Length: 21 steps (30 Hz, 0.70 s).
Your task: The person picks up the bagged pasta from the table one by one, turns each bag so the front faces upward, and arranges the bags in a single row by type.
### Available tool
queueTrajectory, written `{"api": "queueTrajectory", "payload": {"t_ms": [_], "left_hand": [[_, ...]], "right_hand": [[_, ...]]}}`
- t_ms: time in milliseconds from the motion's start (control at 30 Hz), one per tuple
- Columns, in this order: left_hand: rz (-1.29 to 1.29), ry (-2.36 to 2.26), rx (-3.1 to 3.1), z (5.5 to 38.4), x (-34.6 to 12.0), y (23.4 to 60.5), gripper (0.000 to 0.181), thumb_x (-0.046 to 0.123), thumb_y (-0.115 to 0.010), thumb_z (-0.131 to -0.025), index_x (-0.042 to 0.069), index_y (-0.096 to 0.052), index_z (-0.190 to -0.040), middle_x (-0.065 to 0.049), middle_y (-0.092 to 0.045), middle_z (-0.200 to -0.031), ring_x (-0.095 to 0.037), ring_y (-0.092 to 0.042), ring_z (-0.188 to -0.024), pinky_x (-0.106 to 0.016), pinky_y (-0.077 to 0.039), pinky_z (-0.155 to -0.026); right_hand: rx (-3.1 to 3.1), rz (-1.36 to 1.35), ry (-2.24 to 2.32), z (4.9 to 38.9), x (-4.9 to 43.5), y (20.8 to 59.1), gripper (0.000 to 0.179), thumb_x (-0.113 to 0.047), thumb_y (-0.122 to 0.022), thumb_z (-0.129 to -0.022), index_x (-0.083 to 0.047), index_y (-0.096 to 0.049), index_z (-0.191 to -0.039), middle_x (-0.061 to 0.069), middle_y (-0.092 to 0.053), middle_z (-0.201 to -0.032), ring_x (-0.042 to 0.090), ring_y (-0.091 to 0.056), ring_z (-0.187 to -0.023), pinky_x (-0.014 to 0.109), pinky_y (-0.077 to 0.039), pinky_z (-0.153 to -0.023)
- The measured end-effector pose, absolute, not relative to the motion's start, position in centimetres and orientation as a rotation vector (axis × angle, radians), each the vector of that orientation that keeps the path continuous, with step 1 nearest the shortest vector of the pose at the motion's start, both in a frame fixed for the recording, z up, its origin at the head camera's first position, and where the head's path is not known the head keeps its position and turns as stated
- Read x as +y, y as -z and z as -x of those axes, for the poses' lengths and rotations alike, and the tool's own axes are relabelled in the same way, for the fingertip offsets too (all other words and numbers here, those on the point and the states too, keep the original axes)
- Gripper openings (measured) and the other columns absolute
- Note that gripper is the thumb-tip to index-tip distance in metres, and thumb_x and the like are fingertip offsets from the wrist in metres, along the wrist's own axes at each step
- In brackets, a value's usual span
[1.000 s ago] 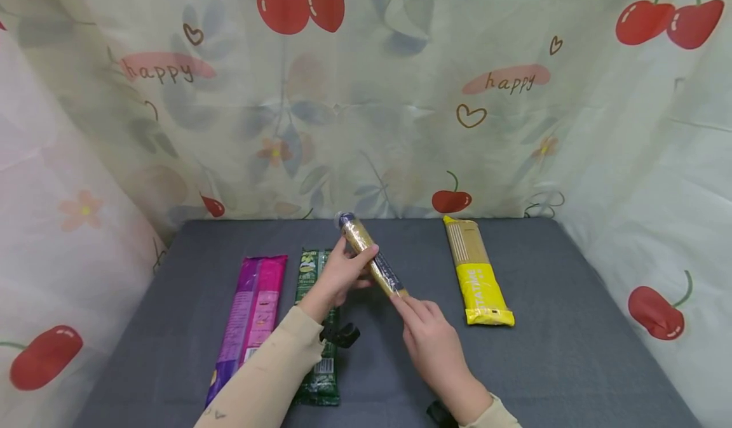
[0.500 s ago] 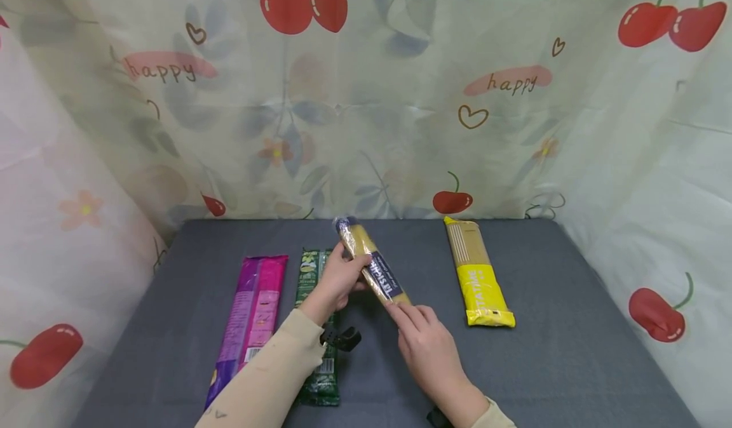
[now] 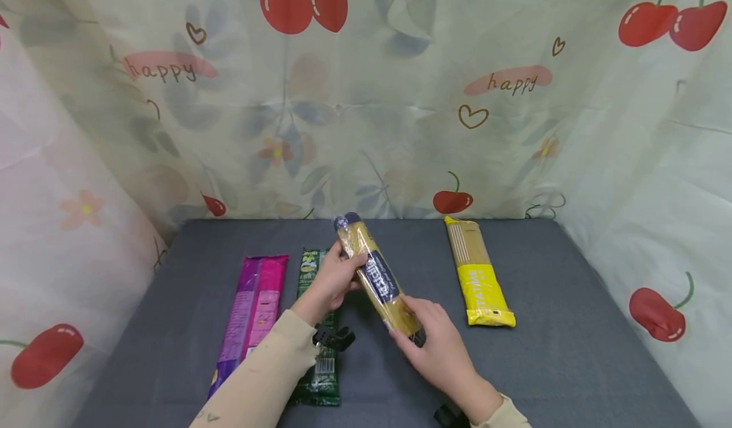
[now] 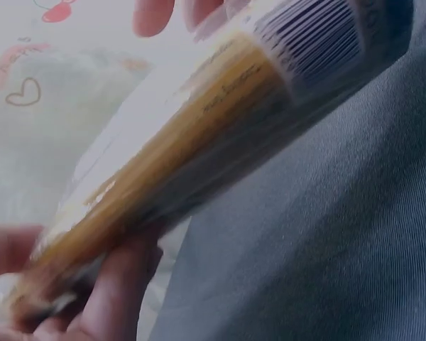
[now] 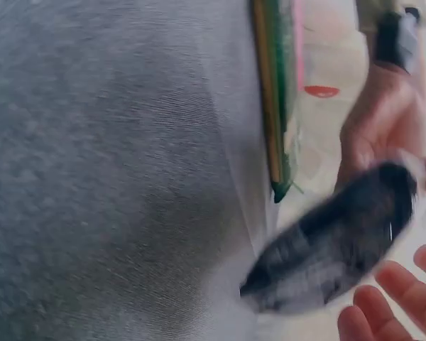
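A clear-wrapped spaghetti pack (image 3: 374,272) with a dark blue label is held tilted above the table in the head view. My left hand (image 3: 332,282) grips its upper half, thumb over the front. At its lower end is my right hand (image 3: 437,345), thumb on one side and fingers on the other. The left wrist view shows a barcode on the side of the spaghetti pack (image 4: 177,149). In the right wrist view the dark end of the spaghetti pack (image 5: 334,245) lies close to the right fingers (image 5: 405,291); their contact is blurred.
A green pack (image 3: 320,383) lies partly under my left forearm. Left of it is a purple and pink pack (image 3: 257,307). A yellow spaghetti pack (image 3: 483,282) lies on the right of the grey tabletop (image 3: 560,352). A patterned curtain (image 3: 366,129) stands behind.
The spaghetti pack has turned about its length, so its label faces up more fully. My right hand has shifted around its lower end, thumb and fingers now wider apart.
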State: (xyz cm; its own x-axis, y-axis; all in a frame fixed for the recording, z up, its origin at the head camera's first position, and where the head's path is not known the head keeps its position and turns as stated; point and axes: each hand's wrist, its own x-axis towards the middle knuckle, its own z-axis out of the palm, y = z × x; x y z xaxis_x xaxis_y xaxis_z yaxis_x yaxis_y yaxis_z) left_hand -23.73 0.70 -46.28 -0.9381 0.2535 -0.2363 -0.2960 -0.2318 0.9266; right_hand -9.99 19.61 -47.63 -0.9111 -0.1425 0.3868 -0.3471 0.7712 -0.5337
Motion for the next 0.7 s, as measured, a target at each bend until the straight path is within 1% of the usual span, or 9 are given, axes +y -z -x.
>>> {"api": "queueTrajectory", "payload": {"t_ms": [67,167,267,433,567,700], "left_hand": [[0.012,-2.212,1.671,23.7,0.5,46.2,0.057,0.009,-0.059,-0.096,0.017,-0.033,-0.145,-0.021,-0.06,-0.119,-0.031,-0.067,-0.091,-0.046,-0.056,-0.075],[-0.036,-2.19,1.644,23.6,0.2,46.1,0.058,0.009,-0.059,-0.096,0.017,-0.031,-0.146,-0.021,-0.06,-0.118,-0.03,-0.067,-0.091,-0.045,-0.056,-0.074],[-0.096,-2.173,1.615,23.5,-0.2,46.1,0.06,0.009,-0.059,-0.096,0.018,-0.03,-0.147,-0.021,-0.06,-0.118,-0.03,-0.067,-0.09,-0.045,-0.055,-0.072],[-0.177,-2.151,1.563,23.3,-0.5,46.1,0.058,0.011,-0.06,-0.095,0.019,-0.033,-0.146,-0.019,-0.061,-0.118,-0.03,-0.066,-0.092,-0.045,-0.055,-0.074],[-0.211,-2.148,1.543,23.2,-0.6,46.3,0.056,0.012,-0.061,-0.095,0.019,-0.035,-0.144,-0.019,-0.062,-0.117,-0.031,-0.066,-0.093,-0.046,-0.055,-0.074],[-0.209,-2.145,1.575,23.1,-0.4,46.4,0.058,0.013,-0.062,-0.095,0.021,-0.034,-0.145,-0.019,-0.061,-0.118,-0.031,-0.066,-0.094,-0.046,-0.055,-0.074]], "right_hand": [[-2.655,-0.314,-1.074,10.2,20.0,47.5,0.061,-0.036,-0.08,-0.08,-0.017,-0.057,-0.133,-0.003,-0.06,-0.118,0.017,-0.057,-0.103,0.04,-0.052,-0.083],[-2.661,-0.178,-1.376,10.6,20.5,47.5,0.061,-0.041,-0.079,-0.08,-0.024,-0.056,-0.133,-0.002,-0.059,-0.121,0.019,-0.058,-0.104,0.041,-0.052,-0.085],[-2.641,-0.078,-1.619,10.9,21.0,47.9,0.063,-0.044,-0.078,-0.079,-0.025,-0.054,-0.135,0.002,-0.058,-0.127,0.019,-0.058,-0.105,0.039,-0.051,-0.087],[-2.595,-0.015,-1.93,11.0,21.4,48.5,0.066,-0.034,-0.08,-0.081,-0.018,-0.051,-0.139,0.008,-0.059,-0.124,0.023,-0.063,-0.1,0.036,-0.054,-0.082],[-2.582,-0.024,-2.067,10.9,21.3,48.8,0.065,-0.028,-0.077,-0.084,-0.018,-0.047,-0.141,0.012,-0.062,-0.12,0.024,-0.067,-0.094,0.035,-0.055,-0.077],[-2.57,-0.061,-2.135,10.8,21.1,49.0,0.065,-0.025,-0.075,-0.087,-0.017,-0.043,-0.143,0.013,-0.065,-0.115,0.025,-0.068,-0.088,0.032,-0.054,-0.076]]}}
